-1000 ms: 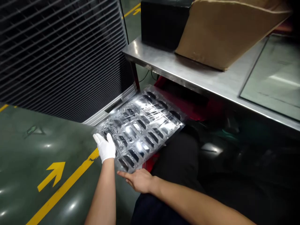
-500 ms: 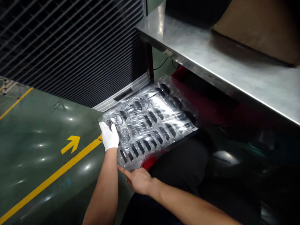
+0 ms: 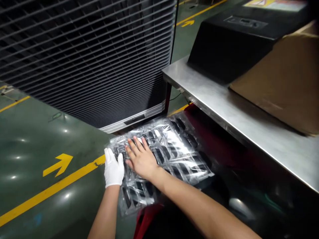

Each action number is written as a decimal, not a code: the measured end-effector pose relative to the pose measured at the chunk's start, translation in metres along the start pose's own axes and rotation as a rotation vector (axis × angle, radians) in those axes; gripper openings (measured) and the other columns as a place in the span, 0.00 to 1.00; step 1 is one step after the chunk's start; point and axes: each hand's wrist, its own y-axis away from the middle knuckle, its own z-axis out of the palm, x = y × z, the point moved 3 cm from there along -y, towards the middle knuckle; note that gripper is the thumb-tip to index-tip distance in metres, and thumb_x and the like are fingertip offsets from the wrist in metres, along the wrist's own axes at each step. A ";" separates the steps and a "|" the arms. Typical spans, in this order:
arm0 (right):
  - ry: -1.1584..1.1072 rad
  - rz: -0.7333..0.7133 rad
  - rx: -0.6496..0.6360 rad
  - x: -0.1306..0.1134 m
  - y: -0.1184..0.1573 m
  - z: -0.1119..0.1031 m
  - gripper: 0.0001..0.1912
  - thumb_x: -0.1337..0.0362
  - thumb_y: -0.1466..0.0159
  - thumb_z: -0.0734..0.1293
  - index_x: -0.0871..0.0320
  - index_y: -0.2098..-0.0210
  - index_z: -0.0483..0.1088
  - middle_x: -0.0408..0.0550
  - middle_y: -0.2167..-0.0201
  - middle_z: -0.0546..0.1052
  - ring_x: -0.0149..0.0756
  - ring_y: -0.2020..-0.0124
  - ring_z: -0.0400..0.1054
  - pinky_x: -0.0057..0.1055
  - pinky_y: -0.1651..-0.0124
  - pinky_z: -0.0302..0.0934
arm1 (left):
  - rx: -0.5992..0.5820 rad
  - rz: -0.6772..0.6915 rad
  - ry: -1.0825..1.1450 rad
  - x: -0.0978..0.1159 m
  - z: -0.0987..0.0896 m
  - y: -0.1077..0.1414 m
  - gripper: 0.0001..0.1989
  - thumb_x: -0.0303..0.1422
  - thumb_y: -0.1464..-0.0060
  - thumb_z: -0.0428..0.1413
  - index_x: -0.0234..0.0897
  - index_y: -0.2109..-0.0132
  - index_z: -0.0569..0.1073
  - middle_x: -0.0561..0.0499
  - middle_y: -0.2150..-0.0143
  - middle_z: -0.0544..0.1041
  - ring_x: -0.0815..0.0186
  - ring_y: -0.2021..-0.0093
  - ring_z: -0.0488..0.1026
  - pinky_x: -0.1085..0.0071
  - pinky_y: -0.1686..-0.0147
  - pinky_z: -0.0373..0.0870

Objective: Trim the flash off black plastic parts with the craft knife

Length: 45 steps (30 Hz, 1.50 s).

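A clear plastic blister tray (image 3: 188, 167) with rows of dark parts lies tilted in front of me, glossy with reflections. My left hand (image 3: 114, 171), in a white glove, rests at the tray's left edge. Its fingers are straight and its thumb stands apart. My bare right hand (image 3: 142, 161) lies flat on top of the tray's left half with the fingers spread, hiding some of the parts beneath. Under the tray something red (image 3: 147, 219) shows at the near side.
A large dark grille panel (image 3: 99, 66) stands behind the tray. To the right is a steel table (image 3: 199, 91) bearing a black machine (image 3: 231, 43) and a cardboard box (image 3: 281, 86). A yellow line (image 3: 54, 187) and an arrow (image 3: 58, 164) mark the green floor.
My right hand has moved from the tray's near left corner up onto its top, fingers now spread. The view has tilted up, showing more of the table. My left hand stays at the left edge.
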 end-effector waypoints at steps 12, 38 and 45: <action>0.057 0.093 -0.128 0.044 -0.017 0.036 0.39 0.42 0.25 0.53 0.59 0.24 0.51 0.58 0.22 0.45 0.61 0.21 0.31 0.61 0.23 0.29 | -0.041 -0.022 -0.039 -0.001 0.003 -0.001 0.42 0.48 0.31 0.44 0.21 0.24 0.45 0.30 0.20 0.41 0.44 0.22 0.42 0.50 0.24 0.44; 0.078 0.152 -0.048 0.063 -0.039 0.030 0.39 0.45 0.26 0.56 0.63 0.24 0.50 0.61 0.22 0.47 0.64 0.22 0.35 0.63 0.24 0.27 | -0.004 0.046 -0.090 0.000 0.000 0.000 0.40 0.45 0.30 0.46 0.25 0.23 0.44 0.30 0.21 0.42 0.46 0.21 0.41 0.48 0.25 0.45; 0.056 0.143 -0.058 0.065 -0.039 0.034 0.33 0.46 0.26 0.58 0.50 0.25 0.55 0.53 0.21 0.45 0.66 0.22 0.34 0.66 0.24 0.28 | 0.028 0.102 -0.179 0.010 -0.012 0.002 0.32 0.43 0.31 0.48 0.35 0.25 0.58 0.40 0.19 0.43 0.43 0.21 0.37 0.42 0.25 0.43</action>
